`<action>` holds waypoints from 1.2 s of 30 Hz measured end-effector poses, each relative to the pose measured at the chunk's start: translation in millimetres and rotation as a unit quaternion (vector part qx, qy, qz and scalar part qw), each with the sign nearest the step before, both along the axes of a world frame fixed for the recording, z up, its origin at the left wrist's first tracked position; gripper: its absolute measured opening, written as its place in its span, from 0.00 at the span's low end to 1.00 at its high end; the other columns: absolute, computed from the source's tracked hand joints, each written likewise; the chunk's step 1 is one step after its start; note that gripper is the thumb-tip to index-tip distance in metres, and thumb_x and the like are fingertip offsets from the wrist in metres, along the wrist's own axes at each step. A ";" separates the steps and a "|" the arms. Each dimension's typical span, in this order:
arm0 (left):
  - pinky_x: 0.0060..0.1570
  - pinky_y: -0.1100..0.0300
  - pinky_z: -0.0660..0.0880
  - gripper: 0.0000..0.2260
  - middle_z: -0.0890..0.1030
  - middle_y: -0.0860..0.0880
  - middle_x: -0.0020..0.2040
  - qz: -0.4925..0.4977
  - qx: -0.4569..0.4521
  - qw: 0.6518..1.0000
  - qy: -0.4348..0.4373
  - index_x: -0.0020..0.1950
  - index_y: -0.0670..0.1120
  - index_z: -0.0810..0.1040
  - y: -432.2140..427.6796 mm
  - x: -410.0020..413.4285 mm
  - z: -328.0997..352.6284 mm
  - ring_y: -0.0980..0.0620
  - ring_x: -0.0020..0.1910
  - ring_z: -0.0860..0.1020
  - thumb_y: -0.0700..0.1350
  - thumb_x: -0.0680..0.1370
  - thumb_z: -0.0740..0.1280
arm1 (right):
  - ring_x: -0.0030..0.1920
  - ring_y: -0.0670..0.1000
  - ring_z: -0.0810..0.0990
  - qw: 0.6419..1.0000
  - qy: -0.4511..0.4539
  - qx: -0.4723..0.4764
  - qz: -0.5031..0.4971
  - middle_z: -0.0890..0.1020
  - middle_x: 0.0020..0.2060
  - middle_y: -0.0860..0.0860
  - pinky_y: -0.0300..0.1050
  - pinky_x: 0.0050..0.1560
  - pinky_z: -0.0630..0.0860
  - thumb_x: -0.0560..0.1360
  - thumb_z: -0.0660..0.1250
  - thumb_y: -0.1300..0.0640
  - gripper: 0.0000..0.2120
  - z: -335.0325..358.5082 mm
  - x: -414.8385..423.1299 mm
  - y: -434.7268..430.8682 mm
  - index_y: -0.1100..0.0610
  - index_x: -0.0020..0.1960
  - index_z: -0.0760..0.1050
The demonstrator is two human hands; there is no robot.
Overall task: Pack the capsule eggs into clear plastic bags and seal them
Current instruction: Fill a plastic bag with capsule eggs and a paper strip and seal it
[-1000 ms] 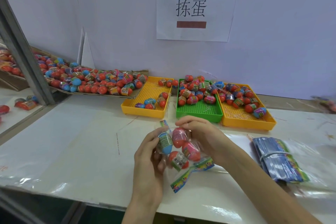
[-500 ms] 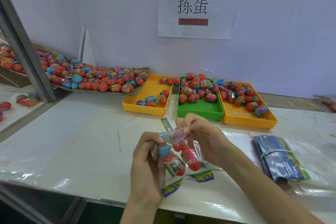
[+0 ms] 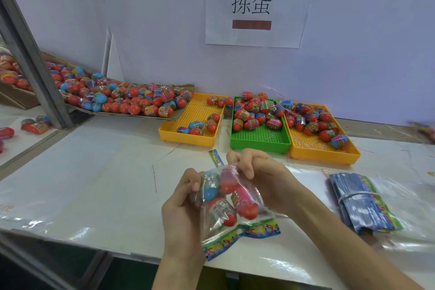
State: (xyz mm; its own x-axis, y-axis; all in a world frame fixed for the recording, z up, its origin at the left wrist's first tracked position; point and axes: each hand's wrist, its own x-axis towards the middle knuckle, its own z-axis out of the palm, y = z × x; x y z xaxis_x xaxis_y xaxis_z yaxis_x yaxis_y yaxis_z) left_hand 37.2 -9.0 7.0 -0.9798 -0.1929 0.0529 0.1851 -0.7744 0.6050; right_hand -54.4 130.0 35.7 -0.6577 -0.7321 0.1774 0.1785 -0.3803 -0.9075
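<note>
Both hands held clear plastic bag (image 3: 237, 216) above front of counter (image 3: 106, 183). Left hand (image 3: 183, 205) gripped bag's left side, fingers (image 3: 194, 182) curled and pinching film. Right hand (image 3: 263, 176) pinched bag's top edge, fingers (image 3: 246, 167) bent tight together. Four capsule eggs (image 3: 226, 198) sat inside bag. Colourful printed strip (image 3: 240, 235) hung at bag's lower end. Behind: left yellow tray (image 3: 186, 135), green tray (image 3: 261, 142), right yellow tray (image 3: 322, 154), each holding loose eggs. Banded bag stack (image 3: 362, 205) lay right of hands.
</note>
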 end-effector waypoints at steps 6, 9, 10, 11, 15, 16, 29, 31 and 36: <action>0.30 0.60 0.72 0.12 0.71 0.47 0.33 0.027 -0.041 0.999 0.000 0.34 0.46 0.69 2.4 -0.4 -1.1 0.51 0.30 0.72 0.49 0.77 0.61 | 0.32 0.50 0.70 0.999 -0.018 0.008 -0.034 0.71 0.33 0.54 0.40 0.33 0.71 0.64 0.58 0.58 0.08 1.5 -4.1 4.3 0.57 0.28 0.70; 0.40 0.52 0.73 0.13 0.73 0.44 0.37 0.044 -0.115 0.992 -0.022 0.37 0.44 0.68 5.5 -6.2 -4.9 0.48 0.38 0.75 0.47 0.76 0.68 | 0.29 0.49 0.76 0.992 0.022 0.086 -0.087 0.73 0.32 0.53 0.39 0.34 0.73 0.75 0.60 0.58 0.19 0.4 -12.4 -1.8 0.54 0.25 0.73; 0.39 0.52 0.74 0.13 0.74 0.43 0.39 0.048 -0.124 0.991 -0.024 0.38 0.44 0.68 5.6 -7.9 -5.0 0.46 0.40 0.77 0.45 0.75 0.70 | 0.27 0.45 0.76 0.981 0.052 0.141 -0.123 0.74 0.30 0.50 0.36 0.31 0.73 0.78 0.61 0.58 0.23 -0.2 -13.8 -3.2 0.53 0.24 0.75; 0.39 0.52 0.75 0.13 0.75 0.42 0.41 0.051 -0.126 0.991 -0.019 0.40 0.43 0.69 5.1 -9.0 -4.9 0.45 0.42 0.77 0.44 0.75 0.72 | 0.25 0.42 0.75 0.973 0.079 0.168 -0.139 0.75 0.28 0.46 0.32 0.30 0.71 0.78 0.64 0.56 0.23 -1.9 -14.7 -3.7 0.51 0.24 0.75; 0.43 0.50 0.77 0.11 0.73 0.41 0.47 0.052 -0.114 0.992 0.002 0.40 0.46 0.73 3.5 -8.2 -3.4 0.40 0.49 0.74 0.48 0.70 0.73 | 0.29 0.42 0.77 0.988 0.028 0.137 -0.070 0.79 0.31 0.44 0.35 0.30 0.73 0.74 0.72 0.49 0.16 -9.1 -10.5 2.0 0.53 0.34 0.69; 0.44 0.50 0.76 0.09 0.71 0.41 0.48 0.049 -0.109 0.993 0.009 0.40 0.46 0.74 3.5 -7.6 -3.2 0.40 0.50 0.72 0.48 0.70 0.73 | 0.30 0.43 0.78 0.990 0.008 0.126 -0.056 0.80 0.33 0.45 0.36 0.31 0.74 0.75 0.72 0.49 0.16 -7.9 -9.5 1.9 0.54 0.37 0.69; 0.45 0.61 0.76 0.02 0.72 0.48 0.37 0.017 -0.042 0.996 0.071 0.44 0.46 0.81 -0.9 -7.1 -6.5 0.54 0.38 0.73 0.42 0.72 0.70 | 0.43 0.54 0.80 0.988 -0.115 0.099 -0.038 0.79 0.46 0.56 0.47 0.44 0.75 0.73 0.71 0.53 0.13 -6.7 -6.4 0.9 0.58 0.52 0.72; 0.48 0.60 0.76 0.04 0.71 0.48 0.37 0.041 -0.057 0.996 0.046 0.44 0.46 0.80 -2.5 -9.2 -8.7 0.54 0.37 0.71 0.39 0.75 0.68 | 0.40 0.50 0.82 0.975 -0.024 0.180 -0.126 0.82 0.44 0.51 0.42 0.38 0.78 0.76 0.72 0.53 0.07 -9.6 -6.7 -4.6 0.55 0.49 0.75; 0.41 0.63 0.77 0.14 0.74 0.51 0.35 0.130 -0.235 0.963 0.011 0.41 0.51 0.81 6.1 -13.0 -11.9 0.56 0.33 0.73 0.34 0.79 0.65 | 0.47 0.43 0.81 0.808 0.353 0.350 -0.316 0.84 0.47 0.44 0.40 0.47 0.78 0.79 0.68 0.61 0.07 -19.8 -12.1 -6.1 0.53 0.53 0.82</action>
